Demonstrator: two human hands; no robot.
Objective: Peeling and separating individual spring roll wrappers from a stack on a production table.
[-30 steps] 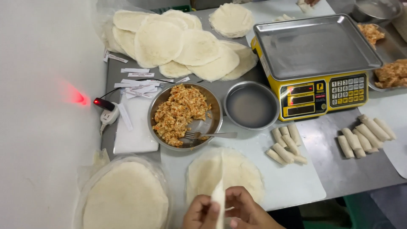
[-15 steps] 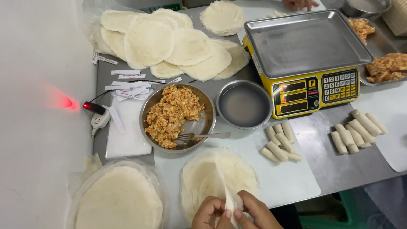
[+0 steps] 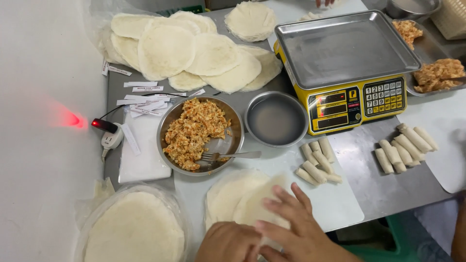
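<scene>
My left hand (image 3: 228, 241) and my right hand (image 3: 291, 228) both rest on round, pale thin wrappers (image 3: 238, 199) lying on a white board (image 3: 335, 204) at the near edge. The right hand's fingers are spread flat over the top wrapper, while the left hand presses its near edge. Just beyond stands a metal bowl of orange minced filling (image 3: 196, 133) with a fork (image 3: 230, 156) lying in it. Right of the hands lie several rolled spring rolls (image 3: 318, 162).
A yellow weighing scale (image 3: 347, 68) with a steel pan stands at the right, an empty steel bowl (image 3: 275, 119) beside it. More wrappers (image 3: 189, 48) are spread at the back; a bagged stack (image 3: 133, 228) sits near left. More rolls (image 3: 405, 145) and filling trays (image 3: 434, 73) lie right.
The upright wrapper that my hands were peeling now lies flat on the stack. My right hand has spread open over it.
</scene>
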